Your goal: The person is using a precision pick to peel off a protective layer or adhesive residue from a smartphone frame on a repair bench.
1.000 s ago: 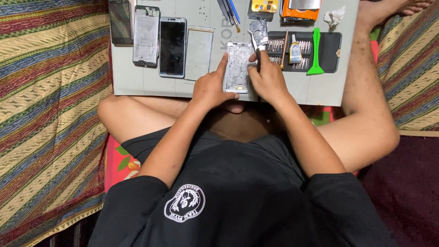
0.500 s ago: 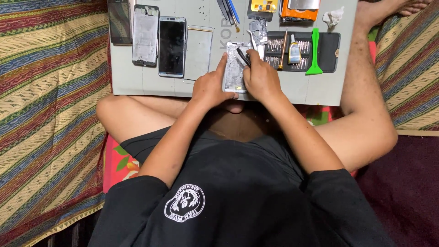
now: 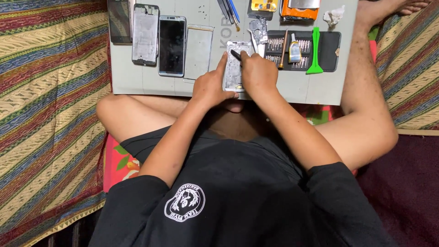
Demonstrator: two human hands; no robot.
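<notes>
Even, soft indoor light; sharp focus, faint shadows, no glare.

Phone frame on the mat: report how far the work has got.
Done: phone frame lies stripped; a dark screen panel and other parts sit aside. In hand: left hand steadies it, right hand works a dark tool. Left: parts remain separate.

A work mat (image 3: 137,84) lies across the person's knees. On it, a phone frame (image 3: 234,64) sits in the middle, between the left hand (image 3: 209,87) and the right hand (image 3: 258,73). To its left lie a glass panel (image 3: 198,52), a phone (image 3: 172,45) and another frame (image 3: 145,34). To its right lies a screwdriver bit case (image 3: 329,45) with a pry tool (image 3: 315,50) on it.
</notes>
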